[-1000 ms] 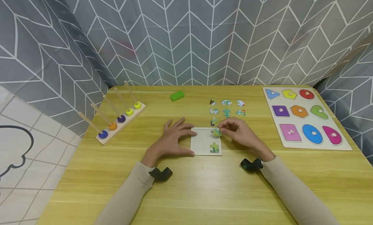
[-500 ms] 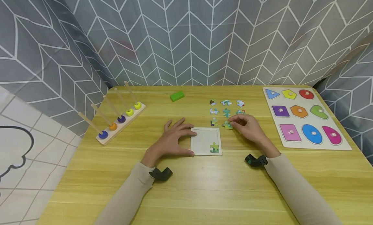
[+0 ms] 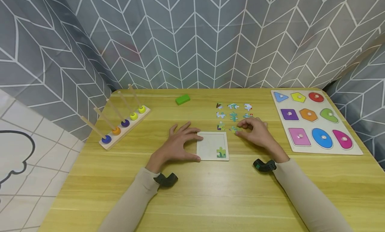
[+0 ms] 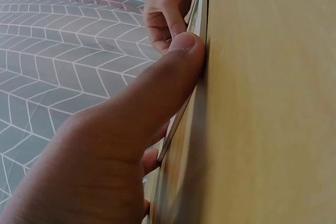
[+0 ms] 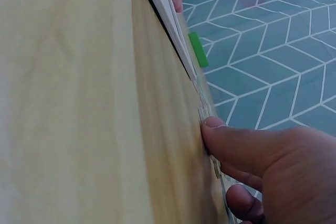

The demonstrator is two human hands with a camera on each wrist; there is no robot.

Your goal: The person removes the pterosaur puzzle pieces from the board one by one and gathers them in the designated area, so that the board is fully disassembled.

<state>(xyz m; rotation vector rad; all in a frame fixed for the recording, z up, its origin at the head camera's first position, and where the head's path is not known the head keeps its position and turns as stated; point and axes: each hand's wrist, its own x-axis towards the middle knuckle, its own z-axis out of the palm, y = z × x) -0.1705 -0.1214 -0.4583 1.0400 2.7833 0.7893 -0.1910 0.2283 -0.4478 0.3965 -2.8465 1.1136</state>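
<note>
My left hand [image 3: 181, 143] grips the left side of a square white puzzle tray [image 3: 207, 146], thumb at the near corner and fingers toward the far one. One green jigsaw piece [image 3: 221, 152] lies in the tray's near right corner. Just beyond the tray's far right corner, my right hand [image 3: 255, 133] pinches a green and yellow jigsaw piece [image 3: 234, 129] at its right side, low at the table. In the right wrist view the thumb [image 5: 231, 140] touches that piece's edge; fingers partly hide it. To its left lies another jigsaw piece [image 3: 221, 126] with a purple patch.
Several loose jigsaw pieces [image 3: 233, 116] lie in rows behind the tray. A green block [image 3: 182, 99] is at the back. A peg stand [image 3: 126, 126] with coloured beads stands left; a shape board [image 3: 318, 125] with knobs lies right. Grey patterned curtain [image 3: 192, 41] hangs behind the table.
My right hand has carried the green and yellow piece from over the tray's far right corner to the right, down beside the loose pieces. The left hand and tray have stayed still.
</note>
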